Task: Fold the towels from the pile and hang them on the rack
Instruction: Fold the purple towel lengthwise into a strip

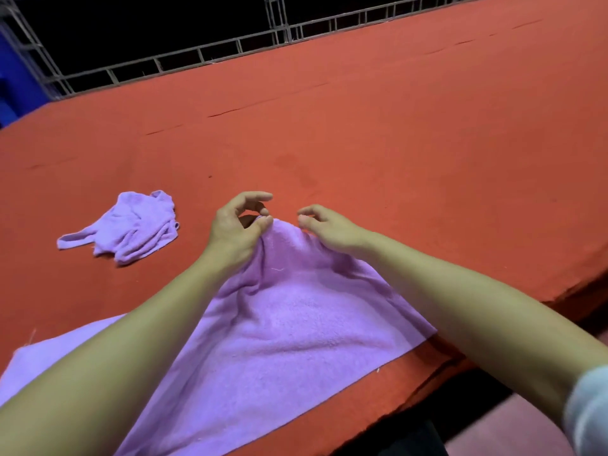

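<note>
A large purple towel [283,340] lies spread on the red table [394,143] in front of me, its far edge bunched into a peak. My left hand [238,227] pinches that far edge between thumb and fingers. My right hand [329,227] is just beside it on the right, fingers curled over the same bunched edge; whether it grips the cloth is unclear. A second purple towel [131,230] lies crumpled on the table to the left, apart from both hands. No rack for hanging shows clearly.
The red table's front edge [493,343] runs diagonally at the lower right. A metal truss frame [197,57] stands behind the table's far edge, with darkness beyond. A blue object [13,83] is at the far left.
</note>
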